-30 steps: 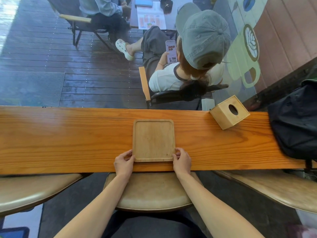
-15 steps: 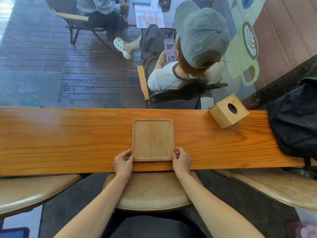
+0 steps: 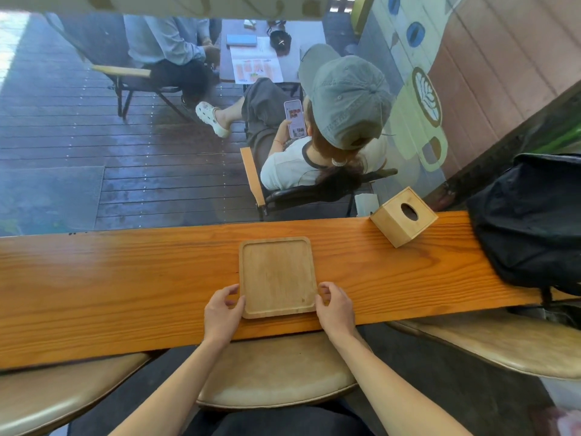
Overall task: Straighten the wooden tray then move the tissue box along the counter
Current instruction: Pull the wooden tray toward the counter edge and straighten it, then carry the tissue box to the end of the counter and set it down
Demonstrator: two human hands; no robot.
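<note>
The square wooden tray (image 3: 276,275) lies empty on the long wooden counter (image 3: 125,278), its sides square with the counter's edge. My left hand (image 3: 221,313) rests at the tray's near left corner, thumb against the rim and fingers curled. My right hand (image 3: 334,306) is at the near right corner, with fingertips on the side edge. Together the two hands hold the tray between them. The wooden tissue box (image 3: 404,217), with an oval hole on top, stands turned at an angle on the counter's far edge, to the right of the tray. Neither hand touches it.
A black backpack (image 3: 531,221) lies on the counter's right end, close to the tissue box. Padded stools (image 3: 276,372) stand under the counter's near edge. Beyond a glass pane, people sit on chairs on a dark deck.
Both hands have shifted from the tray's near edge to its sides at the near corners, with the fingers looser. The view has tilted upward. The tray and tissue box have stayed in place.
</note>
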